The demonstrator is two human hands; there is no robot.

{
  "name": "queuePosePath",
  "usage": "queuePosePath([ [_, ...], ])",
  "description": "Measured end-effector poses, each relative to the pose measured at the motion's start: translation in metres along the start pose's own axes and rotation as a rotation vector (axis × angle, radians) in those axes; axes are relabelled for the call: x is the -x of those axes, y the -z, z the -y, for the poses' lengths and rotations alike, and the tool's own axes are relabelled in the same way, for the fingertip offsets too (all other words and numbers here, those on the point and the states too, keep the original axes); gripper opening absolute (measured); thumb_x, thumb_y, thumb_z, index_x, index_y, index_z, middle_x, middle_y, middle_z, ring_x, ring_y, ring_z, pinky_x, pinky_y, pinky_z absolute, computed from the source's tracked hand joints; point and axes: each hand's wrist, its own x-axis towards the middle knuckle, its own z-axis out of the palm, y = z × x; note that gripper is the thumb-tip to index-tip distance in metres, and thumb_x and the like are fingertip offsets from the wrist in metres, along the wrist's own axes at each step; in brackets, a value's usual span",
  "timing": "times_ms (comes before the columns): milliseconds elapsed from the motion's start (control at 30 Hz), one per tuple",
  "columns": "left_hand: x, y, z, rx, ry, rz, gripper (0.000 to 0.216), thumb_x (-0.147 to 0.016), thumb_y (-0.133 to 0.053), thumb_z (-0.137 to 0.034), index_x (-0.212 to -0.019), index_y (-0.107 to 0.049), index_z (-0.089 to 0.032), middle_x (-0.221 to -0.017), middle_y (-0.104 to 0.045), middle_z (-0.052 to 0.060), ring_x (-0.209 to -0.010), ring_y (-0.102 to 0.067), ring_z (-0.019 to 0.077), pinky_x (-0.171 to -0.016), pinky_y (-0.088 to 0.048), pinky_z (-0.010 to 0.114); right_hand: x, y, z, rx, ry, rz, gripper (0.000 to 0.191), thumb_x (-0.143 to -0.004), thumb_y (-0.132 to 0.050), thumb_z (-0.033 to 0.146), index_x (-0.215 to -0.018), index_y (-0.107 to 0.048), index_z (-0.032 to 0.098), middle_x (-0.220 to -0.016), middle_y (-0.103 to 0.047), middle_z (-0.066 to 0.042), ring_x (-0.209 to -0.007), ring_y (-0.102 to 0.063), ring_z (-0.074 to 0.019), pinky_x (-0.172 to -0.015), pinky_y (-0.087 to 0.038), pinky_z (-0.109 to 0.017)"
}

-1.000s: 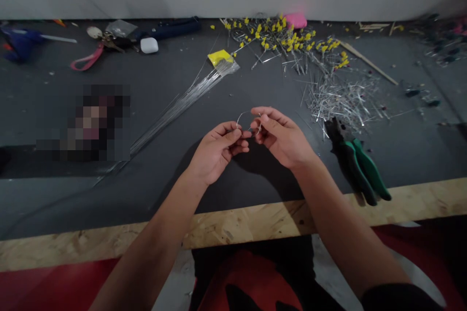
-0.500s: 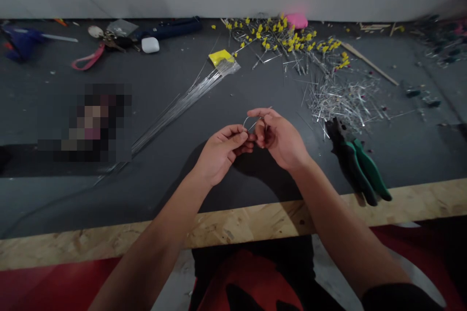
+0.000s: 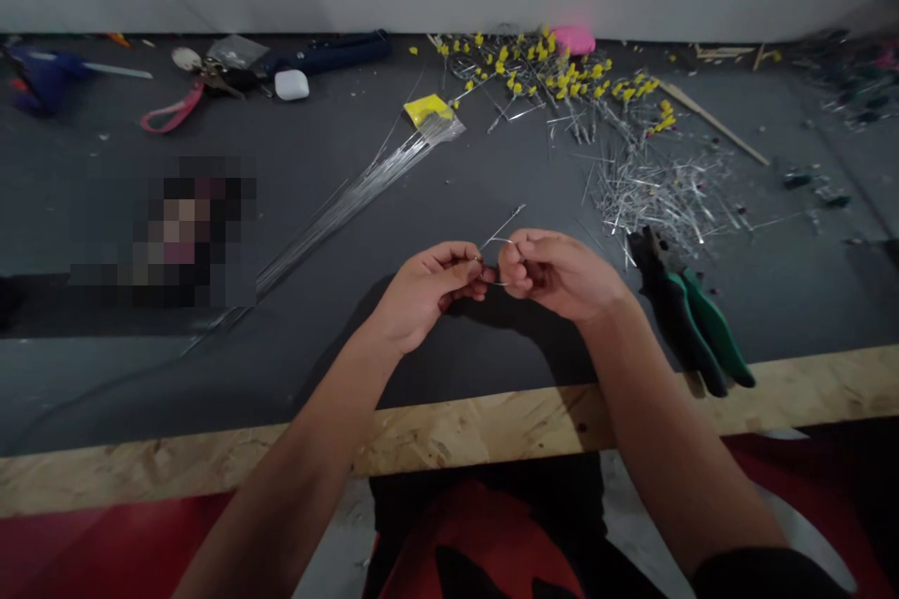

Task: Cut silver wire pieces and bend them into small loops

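Note:
A thin silver wire (image 3: 502, 229) is pinched between both my hands above the dark table mat (image 3: 492, 178). My left hand (image 3: 425, 290) is closed, thumb and fingers gripping one part of the wire. Just to its right, almost touching, my right hand (image 3: 558, 273) is curled shut on the other part. A free wire end sticks up and to the right from between the hands. The bent part of the wire is mostly hidden by my fingers.
Green-handled pliers (image 3: 692, 318) lie right of my right hand. Behind them sits a heap of cut wire pieces (image 3: 660, 192) and yellow-tipped wire stems (image 3: 554, 75). A long wire bundle with a yellow tag (image 3: 365, 182) runs diagonally on the left. Keys (image 3: 200, 80) and a white case (image 3: 291, 84) lie far back.
The open wire loop seen earlier has been pulled tight between my hands. My right hand has rotated and dropped lower, and a wire end now points up to the right.

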Motion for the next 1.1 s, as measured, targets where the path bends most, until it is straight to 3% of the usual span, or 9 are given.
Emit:
queuePosePath([
  [267,0.004,0.006,-0.008,-0.068,0.052,0.049,0.012,-0.074,-0.071,-0.021,-0.082,-0.064,-0.015,-0.073,-0.069,0.000,-0.066,-0.061,0.0086,-0.068,-0.047,0.022,0.003,0.006,0.003,-0.039,-0.089,0.064,0.006,-0.074,-0.065,0.019,-0.074,-0.067,0.013,-0.057,-0.058,0.000,-0.051,-0.051,-0.0070,-0.045,-0.034,-0.017],
  [567,0.002,0.005,-0.005,-0.047,0.065,0.049,0.012,-0.074,-0.071,-0.020,-0.082,-0.065,-0.014,-0.072,-0.068,0.002,-0.063,-0.061,0.0091,-0.067,-0.047,0.023,0.003,0.005,0.003,-0.044,-0.089,0.077,0.006,-0.074,-0.063,0.018,-0.072,-0.067,0.013,-0.054,-0.058,0.000,-0.047,-0.048,-0.0064,-0.042,-0.033,-0.017],
  [1100,0.000,0.003,-0.003,-0.020,0.041,0.031,0.012,-0.073,-0.072,-0.020,-0.079,-0.064,-0.013,-0.071,-0.067,0.001,-0.063,-0.060,0.0078,-0.066,-0.048,0.021,-0.005,-0.007,-0.003,-0.059,-0.070,-0.166,0.005,-0.066,-0.057,0.011,-0.062,-0.060,0.014,-0.047,-0.052,0.003,-0.039,-0.037,-0.0031,-0.037,-0.026,-0.014],
])
